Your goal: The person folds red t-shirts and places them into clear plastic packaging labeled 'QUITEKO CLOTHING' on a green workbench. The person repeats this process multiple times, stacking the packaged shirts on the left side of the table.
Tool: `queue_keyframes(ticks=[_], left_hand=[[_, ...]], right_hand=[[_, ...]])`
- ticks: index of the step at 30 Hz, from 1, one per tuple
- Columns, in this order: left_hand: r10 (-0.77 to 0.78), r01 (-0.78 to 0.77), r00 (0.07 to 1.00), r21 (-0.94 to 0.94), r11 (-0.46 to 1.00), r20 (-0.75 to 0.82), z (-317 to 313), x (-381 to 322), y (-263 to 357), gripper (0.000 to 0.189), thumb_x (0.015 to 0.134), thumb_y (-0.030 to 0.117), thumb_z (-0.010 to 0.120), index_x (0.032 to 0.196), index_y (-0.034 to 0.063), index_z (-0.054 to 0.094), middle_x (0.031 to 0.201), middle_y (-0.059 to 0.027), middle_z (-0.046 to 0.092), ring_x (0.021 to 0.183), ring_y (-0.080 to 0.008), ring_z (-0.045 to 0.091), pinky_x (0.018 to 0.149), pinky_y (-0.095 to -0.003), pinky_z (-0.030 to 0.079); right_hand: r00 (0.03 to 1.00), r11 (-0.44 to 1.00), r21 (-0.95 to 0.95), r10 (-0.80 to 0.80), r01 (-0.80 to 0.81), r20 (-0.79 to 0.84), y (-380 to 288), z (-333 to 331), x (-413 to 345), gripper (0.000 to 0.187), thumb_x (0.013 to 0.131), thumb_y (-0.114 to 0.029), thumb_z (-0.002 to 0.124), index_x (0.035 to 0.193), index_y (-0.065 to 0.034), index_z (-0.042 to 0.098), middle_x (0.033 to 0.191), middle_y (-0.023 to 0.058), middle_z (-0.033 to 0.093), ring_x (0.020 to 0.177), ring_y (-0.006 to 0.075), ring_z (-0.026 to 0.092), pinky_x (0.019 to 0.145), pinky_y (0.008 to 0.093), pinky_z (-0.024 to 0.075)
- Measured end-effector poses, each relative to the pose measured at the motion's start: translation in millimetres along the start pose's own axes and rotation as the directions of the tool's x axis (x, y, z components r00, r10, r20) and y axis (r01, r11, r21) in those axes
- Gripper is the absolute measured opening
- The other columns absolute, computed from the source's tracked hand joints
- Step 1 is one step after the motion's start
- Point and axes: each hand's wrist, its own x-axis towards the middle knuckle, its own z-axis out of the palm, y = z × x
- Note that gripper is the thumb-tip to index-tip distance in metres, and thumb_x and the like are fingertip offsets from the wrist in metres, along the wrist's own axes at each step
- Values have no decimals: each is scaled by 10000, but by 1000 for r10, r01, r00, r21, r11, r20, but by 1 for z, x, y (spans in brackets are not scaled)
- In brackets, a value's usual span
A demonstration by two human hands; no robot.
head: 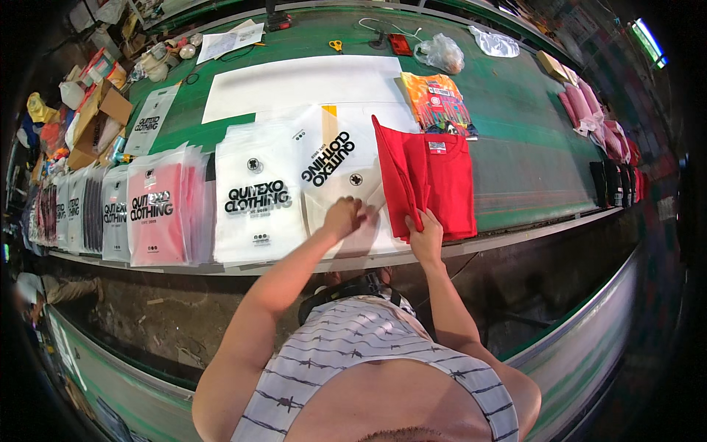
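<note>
My right hand (426, 236) grips the near edge of a folded red T-shirt (403, 177), tilted up from the table. Beneath and beside it lies more folded red fabric with a neck label (454, 182). My left hand (347, 216), its fingers curled and slightly blurred, is at the near end of a clear printed plastic bag (331, 160). Whether it pinches the bag cannot be made out. That bag lies askew, with a yellow strip (330, 122) showing at its far end. Left of it, a stack of printed plastic bags (257, 226) lies flat.
Bagged pink garments (157, 215) and other packed bags line the table's left front. Beyond the bags lies a white sheet (298, 83). Farther back are yellow scissors (336, 46) and a crumpled plastic bag (440, 53). A folded orange printed shirt (436, 102) lies behind the red ones.
</note>
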Motion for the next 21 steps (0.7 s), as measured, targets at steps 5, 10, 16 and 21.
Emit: queue_keyframes(ticks=[5, 10, 16, 21], left_hand=[[-179, 176, 984, 135, 975, 7, 30, -13, 16, 321, 905, 273, 695, 1141, 63, 640, 1160, -146, 617, 1122, -344, 606, 895, -481, 524], [-212, 209, 977, 151, 966, 1, 31, -8, 25, 250, 921, 190, 646, 1139, 69, 636, 1157, -140, 619, 1135, -337, 606, 900, -498, 520], [-149, 150, 988, 10, 989, -49, 38, 1, -2, 230, 932, 90, 593, 1153, 26, 609, 1126, -255, 592, 980, -404, 665, 833, -519, 558], [-20, 22, 1000, 145, 989, -18, 7, 0, 20, 195, 921, 47, 567, 1108, -1, 598, 1068, -279, 589, 862, -430, 686, 744, -518, 585]], right_hand=[[1000, 1000, 9, 13, -13, 13, 14, -8, 1, 304, 897, -134, 723, 1162, 15, 710, 1093, 229, 692, 1021, 415, 674, 887, 437, 529], [998, 1000, 10, 12, -12, 62, 13, -15, 1, 291, 896, -131, 725, 1150, 10, 716, 1075, 229, 687, 996, 419, 676, 855, 439, 536], [977, 989, 42, -147, 142, 155, 15, -36, 6, 310, 869, -111, 738, 1157, 2, 714, 1051, 236, 677, 971, 432, 672, 834, 451, 539], [898, 963, 29, -262, 269, 353, 36, -85, 22, 340, 806, -111, 800, 1121, 0, 734, 1142, 252, 691, 1096, 439, 661, 908, 452, 543]])
